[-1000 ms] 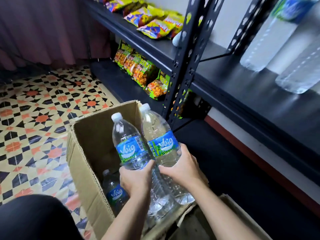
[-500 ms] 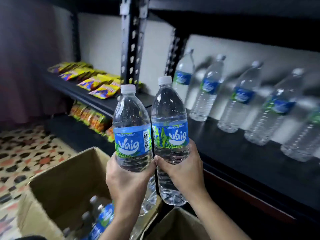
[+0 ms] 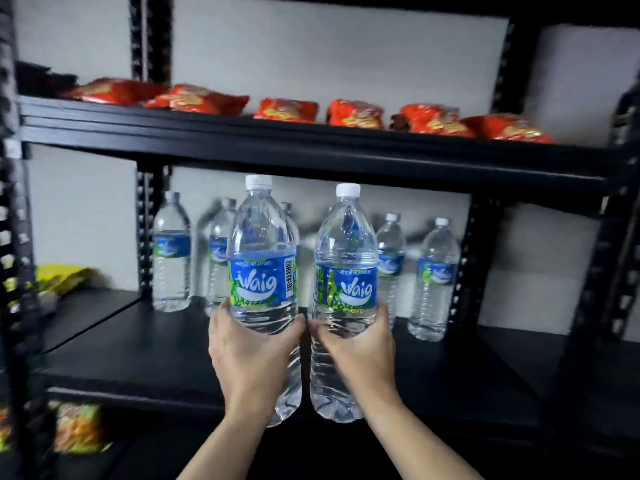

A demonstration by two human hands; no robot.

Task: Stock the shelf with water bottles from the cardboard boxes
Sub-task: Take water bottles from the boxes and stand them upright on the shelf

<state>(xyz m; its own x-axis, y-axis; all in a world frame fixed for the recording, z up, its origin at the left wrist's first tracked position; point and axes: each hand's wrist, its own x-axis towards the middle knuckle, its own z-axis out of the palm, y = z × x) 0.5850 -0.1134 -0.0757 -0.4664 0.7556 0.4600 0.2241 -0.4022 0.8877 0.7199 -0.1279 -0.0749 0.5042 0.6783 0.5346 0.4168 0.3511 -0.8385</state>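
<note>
Both hands are full here. The left hand (image 3: 247, 355) is wrapped around the lower half of the left bottle (image 3: 264, 292), and the right hand (image 3: 358, 351) is clamped the same way on the right bottle (image 3: 346, 299), fingers curled around just below the blue labels. Both bottles are upright, held side by side in the middle of the frame, close together but with a thin gap between them, and the two hands nearly touch at the thumbs. White caps on top, "Waig" on the labels, barcode facing the camera on the left one.

They're held up in front of the middle shelf (image 3: 138, 355), the black board that runs across the lower half of the picture. Their bases hang at about the level of its front edge, not set down on it.

At the back of that shelf there's a row of standing bottles (image 3: 171, 258) against the white wall, same blue labels, partly hidden behind the two in hand. Can't get an exact count because of that.

Upper shelf (image 3: 242, 133) across the top third holds a line of red snack packs (image 3: 285, 109). Far left edge has yellow-green snack bags (image 3: 62, 277), pretty blurry, and more colourful bags (image 3: 78, 427) sit in the lower left corner.
</note>
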